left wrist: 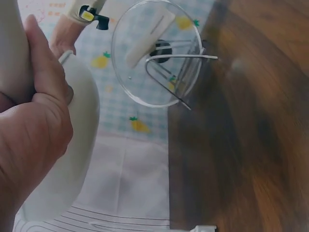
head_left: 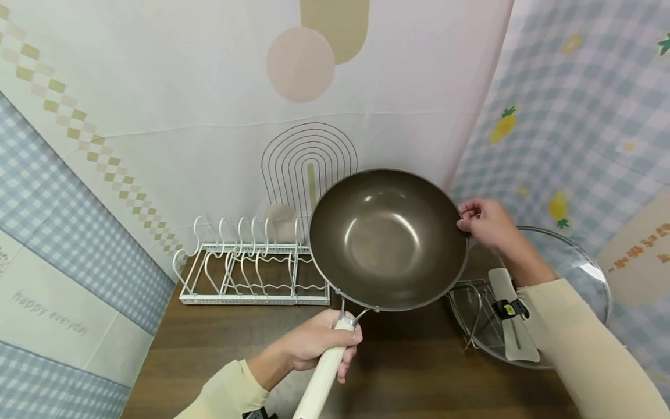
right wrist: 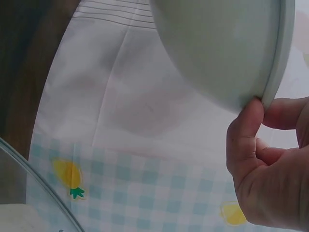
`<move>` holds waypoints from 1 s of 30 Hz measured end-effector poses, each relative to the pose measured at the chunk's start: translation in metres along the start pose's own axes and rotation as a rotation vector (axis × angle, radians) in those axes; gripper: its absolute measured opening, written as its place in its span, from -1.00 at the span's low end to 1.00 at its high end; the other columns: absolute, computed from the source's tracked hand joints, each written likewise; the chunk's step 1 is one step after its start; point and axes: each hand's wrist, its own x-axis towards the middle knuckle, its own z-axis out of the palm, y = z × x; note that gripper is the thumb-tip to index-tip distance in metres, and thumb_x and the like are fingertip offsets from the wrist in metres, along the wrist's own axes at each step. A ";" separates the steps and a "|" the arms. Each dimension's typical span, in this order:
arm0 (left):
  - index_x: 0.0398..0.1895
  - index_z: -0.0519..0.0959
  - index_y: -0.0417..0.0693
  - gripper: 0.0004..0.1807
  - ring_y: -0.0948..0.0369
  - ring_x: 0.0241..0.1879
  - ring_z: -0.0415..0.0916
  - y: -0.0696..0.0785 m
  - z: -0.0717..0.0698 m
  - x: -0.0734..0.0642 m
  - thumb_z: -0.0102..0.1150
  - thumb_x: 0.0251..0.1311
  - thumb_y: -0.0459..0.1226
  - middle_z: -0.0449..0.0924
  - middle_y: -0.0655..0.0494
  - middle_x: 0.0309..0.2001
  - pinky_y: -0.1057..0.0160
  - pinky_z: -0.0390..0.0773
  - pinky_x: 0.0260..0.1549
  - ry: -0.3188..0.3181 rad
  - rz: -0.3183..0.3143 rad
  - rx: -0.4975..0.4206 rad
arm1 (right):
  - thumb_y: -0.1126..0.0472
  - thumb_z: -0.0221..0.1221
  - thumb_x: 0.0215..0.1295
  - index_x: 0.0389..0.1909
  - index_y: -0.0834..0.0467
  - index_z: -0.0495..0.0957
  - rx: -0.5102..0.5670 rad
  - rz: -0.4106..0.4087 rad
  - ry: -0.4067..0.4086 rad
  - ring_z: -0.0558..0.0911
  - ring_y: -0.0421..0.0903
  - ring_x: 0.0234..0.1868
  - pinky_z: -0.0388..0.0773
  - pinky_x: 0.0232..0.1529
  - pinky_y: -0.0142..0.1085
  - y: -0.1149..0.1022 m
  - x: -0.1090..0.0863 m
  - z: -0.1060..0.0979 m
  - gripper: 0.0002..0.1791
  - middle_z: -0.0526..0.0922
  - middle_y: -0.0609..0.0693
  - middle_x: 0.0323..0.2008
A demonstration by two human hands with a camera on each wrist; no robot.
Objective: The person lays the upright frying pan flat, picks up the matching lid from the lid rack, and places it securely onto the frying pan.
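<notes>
A wok (head_left: 384, 238) with a dark brown inside hangs above the table, its hollow tilted toward the head camera. Its outside (right wrist: 222, 48) is pale green in the right wrist view. My left hand (head_left: 320, 340) grips the cream handle (head_left: 325, 372) close to the metal bracket. At the far right of the wok, my right hand (head_left: 487, 221) pinches the rim between thumb and fingers. In the left wrist view the left hand (left wrist: 38, 121) is wrapped around the handle, beside the pale side of the wok (left wrist: 79, 116).
A white wire rack (head_left: 256, 299) stands on the brown wooden table (head_left: 408, 361) at the back left. On the right, a glass lid (head_left: 581, 262) with a long cream handle leans in a metal wire stand (head_left: 473, 326), under the right forearm. Patterned cloth (head_left: 209, 145) hangs behind.
</notes>
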 end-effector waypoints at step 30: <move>-0.29 0.43 -0.20 -0.83 0.26 -0.75 0.57 -0.006 -0.029 -0.013 0.18 0.42 -0.30 0.55 0.04 -0.62 0.32 0.63 -0.71 0.094 -0.092 0.401 | 0.45 0.07 0.39 -0.13 0.25 0.15 0.334 0.117 -0.299 0.51 -0.22 -0.45 0.68 -0.41 -0.31 0.040 -0.035 0.005 -0.74 0.22 -0.06 -0.41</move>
